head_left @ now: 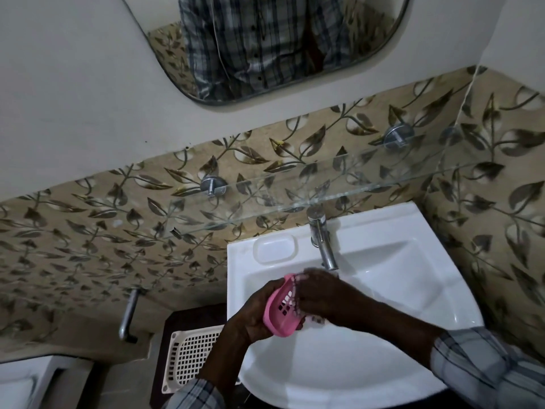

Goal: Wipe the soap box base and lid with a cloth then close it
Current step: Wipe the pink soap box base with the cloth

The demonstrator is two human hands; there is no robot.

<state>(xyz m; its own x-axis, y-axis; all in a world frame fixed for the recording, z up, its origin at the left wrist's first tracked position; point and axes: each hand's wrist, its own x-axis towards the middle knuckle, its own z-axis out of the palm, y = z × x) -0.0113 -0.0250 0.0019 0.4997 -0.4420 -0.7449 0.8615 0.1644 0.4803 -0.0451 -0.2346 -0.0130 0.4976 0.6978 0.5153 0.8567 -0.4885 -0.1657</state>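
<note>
My left hand (246, 315) grips a pink slotted soap box part (281, 311) over the white sink (383, 290), tilted on its edge. My right hand (327, 296) presses a pale cloth (315, 319) into the open side of the pink part; only small bits of cloth show around the fingers. I cannot tell whether this pink part is the base or the lid. No other pink part is in view.
A chrome tap (323, 243) stands just behind my hands. A moulded soap recess (275, 247) lies left of it. A glass shelf (324, 196) juts out above the sink. A white perforated tray (188, 355) sits to the left on a dark surface.
</note>
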